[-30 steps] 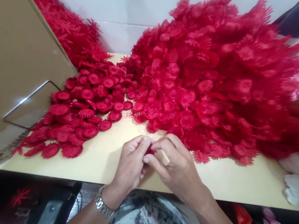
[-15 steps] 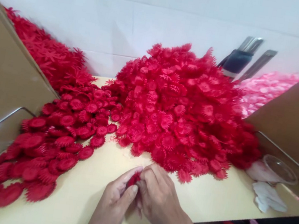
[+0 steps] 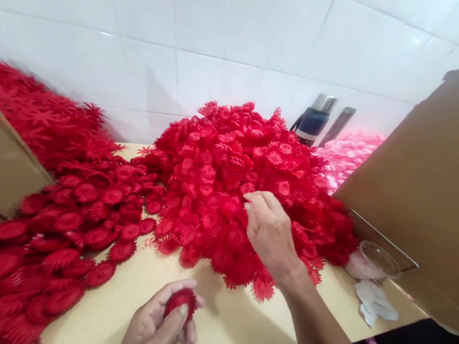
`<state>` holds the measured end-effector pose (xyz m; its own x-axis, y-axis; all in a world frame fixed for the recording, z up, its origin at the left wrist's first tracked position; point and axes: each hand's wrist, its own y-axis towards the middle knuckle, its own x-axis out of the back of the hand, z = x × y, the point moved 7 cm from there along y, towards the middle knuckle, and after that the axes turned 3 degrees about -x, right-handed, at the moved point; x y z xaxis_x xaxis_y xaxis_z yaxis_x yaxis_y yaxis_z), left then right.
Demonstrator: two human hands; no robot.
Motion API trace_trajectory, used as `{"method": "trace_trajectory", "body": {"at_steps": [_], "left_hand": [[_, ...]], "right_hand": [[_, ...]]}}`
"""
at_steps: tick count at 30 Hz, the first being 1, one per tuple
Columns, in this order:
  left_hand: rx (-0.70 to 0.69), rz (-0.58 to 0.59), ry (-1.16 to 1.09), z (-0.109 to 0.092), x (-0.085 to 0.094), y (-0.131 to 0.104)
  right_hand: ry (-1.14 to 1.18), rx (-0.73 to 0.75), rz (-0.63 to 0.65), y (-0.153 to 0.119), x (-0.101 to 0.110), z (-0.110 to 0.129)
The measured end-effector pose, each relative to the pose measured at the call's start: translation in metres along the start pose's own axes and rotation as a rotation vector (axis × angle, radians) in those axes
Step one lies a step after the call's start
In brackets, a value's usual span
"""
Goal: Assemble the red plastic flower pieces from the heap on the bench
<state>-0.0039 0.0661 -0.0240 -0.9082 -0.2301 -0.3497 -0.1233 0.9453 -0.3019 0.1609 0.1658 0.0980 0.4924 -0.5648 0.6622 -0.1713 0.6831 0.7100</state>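
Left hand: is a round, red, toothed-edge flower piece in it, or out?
In: the left hand holds the round red flower piece, thumb lying across it.

On the surface (image 3: 104, 314): flowers (image 3: 206, 209) in the middle, discs (image 3: 65, 257) toward the left edge, cup (image 3: 373, 262) toward the right. Behind the flowers, bottle (image 3: 313, 121).

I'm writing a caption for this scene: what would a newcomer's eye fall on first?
Probably the big heap of red flowers in the middle, before the white tiled wall. Nearer, the left hand holds a red disc with a notched edge, and the right hand is stretched out over the heap. A pink pile stands out behind, at right.
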Motion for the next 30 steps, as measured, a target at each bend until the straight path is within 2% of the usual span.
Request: {"method": "trace_trajectory", "body": {"at_steps": [3, 7, 12, 18, 21, 23, 27, 30], "left_hand": [[-0.005, -0.023, -0.016, -0.006, -0.001, 0.002], [-0.006, -0.006, -0.004, -0.007, -0.003, 0.004], [0.027, 0.053, -0.022, 0.001, -0.002, 0.004], [0.010, 0.022, 0.033, 0.003, 0.004, 0.003], [0.031, -0.015, 0.010, 0.004, 0.006, 0.003], [0.057, -0.005, 0.012, 0.007, 0.007, 0.003], [0.058, 0.057, 0.074, 0.010, 0.009, 0.000], [0.086, 0.140, 0.038, 0.014, 0.006, -0.003]], "right_hand": [[-0.041, 0.040, 0.013, 0.002, 0.003, -0.004], [0.120, 0.010, -0.008, -0.023, 0.013, 0.004], [0.376, 0.037, 0.212, -0.059, 0.001, 0.037], [0.685, -0.040, 0.417, -0.081, -0.019, 0.073], [0.660, -0.094, 0.473, -0.084, -0.028, 0.081], [0.605, -0.076, 0.507, -0.086, -0.032, 0.085], [0.529, 0.025, 0.563, -0.089, -0.039, 0.088], [0.465, 0.084, 0.574, -0.093, -0.044, 0.088]]}}
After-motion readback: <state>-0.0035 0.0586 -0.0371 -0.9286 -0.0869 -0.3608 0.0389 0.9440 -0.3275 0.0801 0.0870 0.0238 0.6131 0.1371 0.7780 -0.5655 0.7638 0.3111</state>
